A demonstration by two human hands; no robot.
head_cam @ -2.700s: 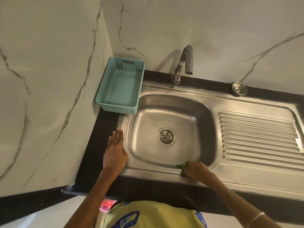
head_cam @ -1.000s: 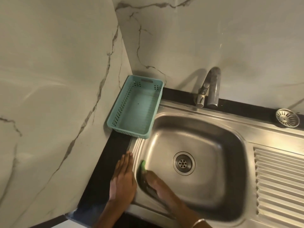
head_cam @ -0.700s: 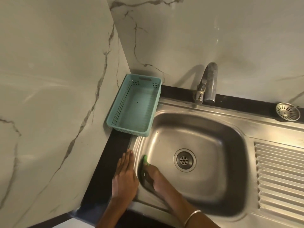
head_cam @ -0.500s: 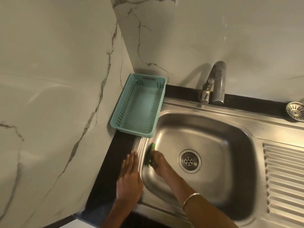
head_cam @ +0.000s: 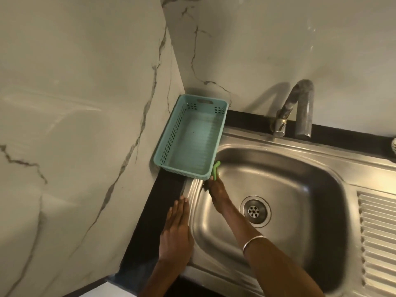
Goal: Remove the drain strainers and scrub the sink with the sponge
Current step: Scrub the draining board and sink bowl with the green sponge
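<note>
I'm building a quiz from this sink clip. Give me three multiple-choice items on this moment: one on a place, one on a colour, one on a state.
1. Where is the sponge?
A. on the drainboard
B. at the basin's far-left corner, beside the basket
C. under the faucet

2. What colour is the basket?
A. teal
B. red
C. black

3. How does the left hand lie?
A. curled round the faucet
B. flat, fingers straight, on the sink rim
C. inside the basket

Answers: 1 B, the right hand presses it there; 2 A, its perforated walls are teal; 3 B, the fingers lie straight along the left rim.
</note>
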